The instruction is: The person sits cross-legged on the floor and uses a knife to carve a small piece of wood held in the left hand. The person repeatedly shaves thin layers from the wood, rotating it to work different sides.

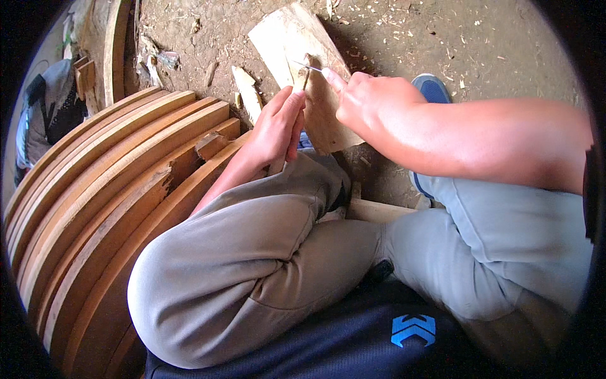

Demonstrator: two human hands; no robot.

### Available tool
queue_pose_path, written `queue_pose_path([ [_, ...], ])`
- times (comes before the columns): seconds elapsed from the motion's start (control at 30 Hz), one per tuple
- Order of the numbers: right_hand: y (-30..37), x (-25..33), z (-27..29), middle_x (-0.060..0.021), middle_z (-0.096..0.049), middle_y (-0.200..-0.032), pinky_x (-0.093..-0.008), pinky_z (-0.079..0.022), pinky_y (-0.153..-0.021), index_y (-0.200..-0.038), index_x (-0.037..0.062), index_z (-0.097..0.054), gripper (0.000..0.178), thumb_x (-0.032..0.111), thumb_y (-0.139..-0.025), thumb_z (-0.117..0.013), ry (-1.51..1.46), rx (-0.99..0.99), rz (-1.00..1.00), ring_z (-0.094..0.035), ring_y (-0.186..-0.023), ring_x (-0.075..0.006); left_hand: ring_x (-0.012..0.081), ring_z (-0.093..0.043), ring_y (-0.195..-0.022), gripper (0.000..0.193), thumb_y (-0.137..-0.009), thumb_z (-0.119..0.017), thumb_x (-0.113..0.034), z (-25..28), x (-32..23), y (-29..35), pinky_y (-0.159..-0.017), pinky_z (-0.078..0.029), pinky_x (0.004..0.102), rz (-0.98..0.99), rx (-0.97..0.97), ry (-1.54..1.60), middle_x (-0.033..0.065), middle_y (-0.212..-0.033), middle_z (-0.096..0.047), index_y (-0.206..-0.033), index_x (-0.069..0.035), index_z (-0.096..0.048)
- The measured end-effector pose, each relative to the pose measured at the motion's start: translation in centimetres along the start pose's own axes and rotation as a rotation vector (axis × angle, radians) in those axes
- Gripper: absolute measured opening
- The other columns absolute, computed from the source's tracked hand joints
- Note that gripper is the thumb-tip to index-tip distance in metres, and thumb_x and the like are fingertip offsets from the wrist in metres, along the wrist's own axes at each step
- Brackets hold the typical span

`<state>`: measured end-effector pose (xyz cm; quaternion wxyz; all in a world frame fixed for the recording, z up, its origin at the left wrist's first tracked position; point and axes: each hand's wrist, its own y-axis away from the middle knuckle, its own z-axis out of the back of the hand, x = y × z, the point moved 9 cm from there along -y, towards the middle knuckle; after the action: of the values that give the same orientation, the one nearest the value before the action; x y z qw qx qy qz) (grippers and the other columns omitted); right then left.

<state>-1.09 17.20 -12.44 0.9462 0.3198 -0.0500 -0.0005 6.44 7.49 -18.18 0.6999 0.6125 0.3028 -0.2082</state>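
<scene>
My left hand (276, 126) is closed round a small piece of wood (299, 78), whose pale, partly dark-edged end sticks up past my fingers. My right hand (372, 100) grips a knife, its handle hidden in my fist. The thin, bright knife blade (308, 66) points left and lies across the upper end of the wood; whether it cuts in cannot be made out. Beneath both hands a broad, pale wooden board (278, 35) slants on the ground, its upper end far and its lower end near my legs.
Several long timber planks (113, 158) lie side by side along my left. A split wood offcut (247, 93) rests left of the board. Shavings litter the dirt floor (492, 57). A blue shoe (431, 87) is beyond my right forearm. Dark cloth (60, 95) hangs at far left.
</scene>
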Motion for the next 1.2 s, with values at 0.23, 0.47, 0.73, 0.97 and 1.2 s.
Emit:
queue_pose_path([
  [0.23, 0.1, -0.7, 0.4, -0.0092, -0.069, -0.100, -0.0265, -0.059, -0.072, -0.139, -0.0050, -0.049, 0.053, 0.008, -0.089, -0.060, 0.152, -0.034, -0.080, -0.069, -0.095, -0.0192, 0.0171, -0.043, -0.033, 0.040, -0.108, -0.035, -0.038, 0.2, 0.3, -0.1, -0.030, -0.035, 0.0290, 0.028, 0.047, 0.089, 0.0047, -0.056, -0.045, -0.100, -0.002, -0.050],
  [0.47, 0.8, -4.5, 4.7, -0.0195, -0.070, -0.084, -0.0368, -0.060, -0.067, -0.127, -0.0030, -0.057, 0.040, 0.007, -0.088, -0.059, -0.102, -0.333, -0.035, -0.073, -0.080, -0.0285, 0.0186, -0.045, -0.035, 0.039, -0.108, -0.034, -0.038, 0.7, 0.7, 0.0, -0.032, -0.038, 0.0297, 0.072, 0.063, 0.112, 0.0064, -0.059, -0.046, -0.103, -0.003, -0.049],
  [0.73, 1.0, -6.7, 2.2, -0.0243, -0.070, -0.085, -0.0486, -0.059, -0.070, -0.095, -0.0009, -0.069, 0.017, 0.005, -0.088, -0.055, -0.556, -0.302, -0.055, -0.072, -0.084, -0.0399, 0.0191, -0.050, -0.039, 0.039, -0.108, -0.033, -0.040, 0.6, 1.0, 0.2, -0.035, -0.042, 0.0298, 0.070, 0.112, 0.084, 0.0086, -0.067, -0.051, -0.103, -0.004, -0.047],
  [0.97, 0.3, -6.4, 1.1, -0.0236, -0.069, -0.088, -0.0508, -0.055, -0.071, -0.126, 0.0122, -0.064, 0.030, 0.014, -0.100, -0.050, -0.684, -0.216, 0.015, -0.069, -0.081, -0.0408, 0.0181, -0.053, -0.041, 0.043, -0.106, -0.033, -0.042, 1.1, 1.4, 0.3, -0.035, -0.042, 0.0295, 0.093, 0.104, 0.098, 0.0084, -0.072, -0.052, -0.098, -0.003, -0.051],
  [1.2, -0.4, -6.6, 0.3, -0.0239, -0.069, -0.088, -0.0492, -0.054, -0.070, -0.132, 0.0139, -0.062, 0.033, 0.017, -0.101, -0.050, -0.744, -0.232, 0.054, -0.069, -0.079, -0.0402, 0.0148, -0.049, -0.042, 0.046, -0.106, -0.035, -0.043, 1.7, 1.4, 0.3, -0.039, -0.041, 0.0286, 0.081, 0.036, -0.032, 0.0034, -0.065, -0.049, -0.096, -0.002, -0.053],
])
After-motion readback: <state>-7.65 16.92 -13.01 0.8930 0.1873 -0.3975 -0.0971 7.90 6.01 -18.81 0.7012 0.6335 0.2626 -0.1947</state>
